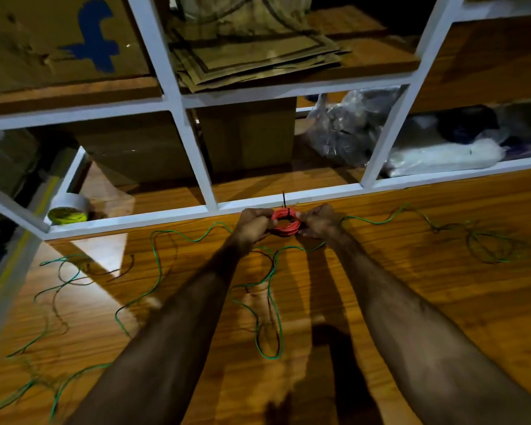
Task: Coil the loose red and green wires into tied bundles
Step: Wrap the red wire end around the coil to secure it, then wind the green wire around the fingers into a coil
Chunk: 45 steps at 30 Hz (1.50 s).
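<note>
Both hands met over the far edge of the wooden bench [380, 302], just in front of the white shelf frame [193, 148], with the red coil [285, 223] held between them. The left hand [253, 223] gripped the coil's left side with curled fingers, and the right hand [319, 223] pinched its right side in the same manner. A thin black tie [284, 200] stood up from the top of the coil, its tail pointing away from the person; whether it was already cinched could not be told at this size. By the look of it, the step in hand was securing the red bundle. To do that well, 1 hand should keep the loops pressed flat together so none slips out, while the other draws the tie's tail snug, firm enough to hold the turns but not so hard as to bite the insulation. The green wire [154, 271] lay loose and sprawled across the bench, running from the left edge, under the forearms, to a tangle at the far right, so it was not yet coiled. It passed close beneath the hands, and catching a strand of it in the red bundle would be the likely slip; lifting the coil clear before tightening would avoid that. A roll of tape [69, 207] sat on the lower shelf at the left.
</note>
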Motion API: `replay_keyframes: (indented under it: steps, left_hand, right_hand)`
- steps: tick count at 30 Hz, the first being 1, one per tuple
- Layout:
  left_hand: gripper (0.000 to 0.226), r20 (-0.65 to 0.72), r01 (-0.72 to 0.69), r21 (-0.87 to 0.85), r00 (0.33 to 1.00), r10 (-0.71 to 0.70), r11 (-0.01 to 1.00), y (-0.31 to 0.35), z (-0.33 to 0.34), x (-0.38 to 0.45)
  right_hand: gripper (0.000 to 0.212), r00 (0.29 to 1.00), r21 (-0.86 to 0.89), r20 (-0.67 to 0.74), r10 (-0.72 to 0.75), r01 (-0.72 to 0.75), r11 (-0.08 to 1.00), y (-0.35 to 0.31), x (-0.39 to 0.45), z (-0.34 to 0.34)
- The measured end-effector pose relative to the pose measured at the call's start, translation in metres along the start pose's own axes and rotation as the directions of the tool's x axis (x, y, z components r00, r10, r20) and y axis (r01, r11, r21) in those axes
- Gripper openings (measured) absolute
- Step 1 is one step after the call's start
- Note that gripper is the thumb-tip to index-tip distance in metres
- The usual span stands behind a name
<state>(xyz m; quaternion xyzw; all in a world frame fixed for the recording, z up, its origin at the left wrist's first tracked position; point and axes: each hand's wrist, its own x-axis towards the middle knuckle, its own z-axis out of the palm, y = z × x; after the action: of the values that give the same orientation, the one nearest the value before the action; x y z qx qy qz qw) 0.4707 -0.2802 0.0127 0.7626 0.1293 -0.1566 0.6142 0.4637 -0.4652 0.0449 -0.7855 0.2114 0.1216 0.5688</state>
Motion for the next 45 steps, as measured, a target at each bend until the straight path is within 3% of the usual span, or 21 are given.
replay_keyframes:
  steps: [2, 9, 12, 15, 17, 21, 23, 26, 30, 34, 39, 45]
  left_hand:
    - [0.038, -0.067, -0.055, 0.094, 0.996, 0.062, 0.994, -0.013, 0.001, 0.007]
    - [0.040, -0.129, -0.143, 0.367, 0.971, 0.202, 0.919, -0.018, -0.014, -0.027]
    - [0.039, -0.141, -0.215, 0.372, 0.948, 0.284, 0.903, -0.025, -0.030, -0.062]
    - [0.033, -0.173, -0.362, 0.334, 0.884, 0.434, 0.870, -0.043, -0.047, -0.115]
    - [0.027, -0.239, -0.325, 0.234, 0.894, 0.378, 0.916, -0.054, -0.054, -0.154]
    - [0.016, -0.305, -0.283, 0.218, 0.889, 0.341, 0.934, -0.079, -0.065, -0.222]
    - [0.013, -0.351, -0.281, 0.255, 0.865, 0.359, 0.925, -0.092, -0.071, -0.255]
    - [0.016, -0.444, -0.280, 0.244, 0.819, 0.364, 0.928, -0.116, -0.080, -0.299]
    - [0.012, -0.609, -0.206, 0.165, 0.748, 0.264, 0.965, -0.150, -0.099, -0.357]
    - [0.012, -0.693, -0.158, 0.149, 0.688, 0.217, 0.976, -0.177, -0.133, -0.398]
    - [0.011, -0.767, -0.147, 0.148, 0.607, 0.207, 0.978, -0.211, -0.192, -0.424]
    - [0.015, -0.723, -0.185, 0.237, 0.622, 0.300, 0.954, -0.223, -0.270, -0.427]
  right_hand:
    - [0.031, 0.999, 0.037, 0.012, 0.040, -0.041, 0.998, 0.002, 0.004, 0.002]
    - [0.031, 0.996, 0.052, -0.077, -0.047, 0.051, 0.997, 0.012, -0.001, 0.004]
    - [0.034, 0.983, -0.012, -0.138, -0.125, 0.124, 0.992, 0.028, -0.005, 0.000]
    - [0.031, 0.952, -0.058, -0.195, -0.237, 0.230, 0.971, 0.041, -0.039, 0.000]
    - [0.032, 0.926, -0.053, -0.194, -0.324, 0.320, 0.946, 0.039, -0.089, 0.004]
    - [0.019, 0.876, -0.035, -0.096, -0.472, 0.471, 0.882, 0.043, -0.177, 0.026]
    - [0.010, 0.879, 0.020, -0.013, -0.476, 0.476, 0.879, 0.052, -0.209, 0.047]
    - [0.016, 0.869, 0.059, 0.126, -0.479, 0.476, 0.878, 0.066, -0.250, 0.080]
    - [0.006, 0.813, 0.052, 0.288, -0.506, 0.514, 0.856, 0.075, -0.298, 0.123]
    - [0.010, 0.760, 0.068, 0.395, -0.516, 0.536, 0.841, 0.080, -0.327, 0.169]
    - [0.010, 0.697, 0.051, 0.410, -0.589, 0.627, 0.777, 0.075, -0.356, 0.224]
    - [0.009, 0.676, -0.016, 0.383, -0.629, 0.686, 0.728, 0.063, -0.375, 0.297]
